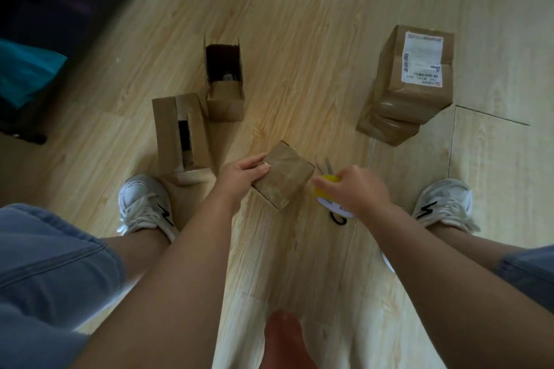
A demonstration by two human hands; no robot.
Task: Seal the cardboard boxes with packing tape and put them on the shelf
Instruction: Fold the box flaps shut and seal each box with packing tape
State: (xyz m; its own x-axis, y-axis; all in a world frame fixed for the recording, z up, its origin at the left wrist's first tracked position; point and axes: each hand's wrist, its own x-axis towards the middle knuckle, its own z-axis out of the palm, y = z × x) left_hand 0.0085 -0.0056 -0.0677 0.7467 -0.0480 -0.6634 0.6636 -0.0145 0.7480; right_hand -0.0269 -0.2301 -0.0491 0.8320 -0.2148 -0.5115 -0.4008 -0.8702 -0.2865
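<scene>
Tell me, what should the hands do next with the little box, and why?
Probably press the tape roll onto the small box and pull a strip across. The right hand holds the roll right beside it, and the left hand holds the box steady.

N on sneaker (pixel 144 204), shipping label (pixel 422 58) on box (pixel 410 99); print illegible
</scene>
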